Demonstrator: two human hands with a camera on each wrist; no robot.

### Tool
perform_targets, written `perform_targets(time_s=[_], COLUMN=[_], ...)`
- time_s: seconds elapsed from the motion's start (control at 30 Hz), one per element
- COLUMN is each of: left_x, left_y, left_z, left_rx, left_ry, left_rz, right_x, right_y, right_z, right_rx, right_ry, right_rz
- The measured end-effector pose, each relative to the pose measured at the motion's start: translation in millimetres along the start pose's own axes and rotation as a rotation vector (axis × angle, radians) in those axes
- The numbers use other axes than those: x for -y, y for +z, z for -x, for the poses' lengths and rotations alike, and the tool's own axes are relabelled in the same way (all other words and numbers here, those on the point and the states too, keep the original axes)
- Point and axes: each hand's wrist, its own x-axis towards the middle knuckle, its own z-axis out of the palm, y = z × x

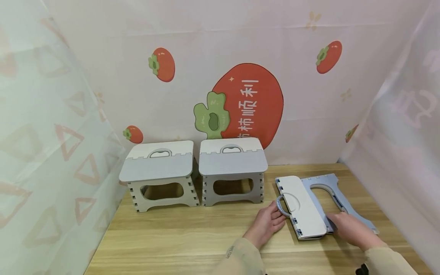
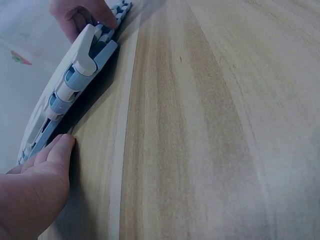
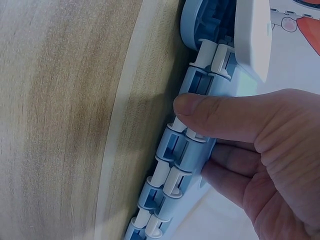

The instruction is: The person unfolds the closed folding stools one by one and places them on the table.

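Observation:
A partly folded step stool [image 1: 311, 217], white on top with a blue leg panel [image 1: 357, 217] spread to the right, lies on the table at the right. My right hand [image 1: 352, 229] grips the stool near its hinged edge, thumb on one side and fingers on the other; the right wrist view shows the thumb [image 3: 210, 115] across the blue and white hinge knuckles [image 3: 170, 180]. Beside the carry handle [image 1: 282, 206], my left hand [image 1: 265, 226] lies palm up with extended fingers against the stool's near edge. In the left wrist view, its fingertips [image 2: 62, 145] are under that edge.
Two unfolded step stools stand side by side at the back: one [image 1: 156, 168] on the left, another [image 1: 233, 162] in the middle. The wooden table [image 1: 172, 244] meets a printed cloth backdrop [image 1: 292, 46] with tomato-like fruit pictures. Cloth sides rise at left and right.

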Motion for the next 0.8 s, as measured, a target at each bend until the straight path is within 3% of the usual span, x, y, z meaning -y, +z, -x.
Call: perform_targets(time_s=[0.23,0.57,0.8], left_x=[1.2,0.5,-1.2], left_y=[1.8,2.1,3.0], left_z=[-1.2,-2.2,-1.2], left_rx=[-0.003,-0.044,-0.033], left_ry=[0.014,-0.008,-0.018], left_rz=[0.022,0.140,0.168], right_x=[-1.6,-0.6,-2.0], right_y=[1.8,1.7,3.9], right_z=[0.5,1.2,1.7], right_rx=[-0.005,-0.022,-0.037], right_ry=[-0.011,-0.015,-0.023], right_rz=[0.011,0.020,0.037])
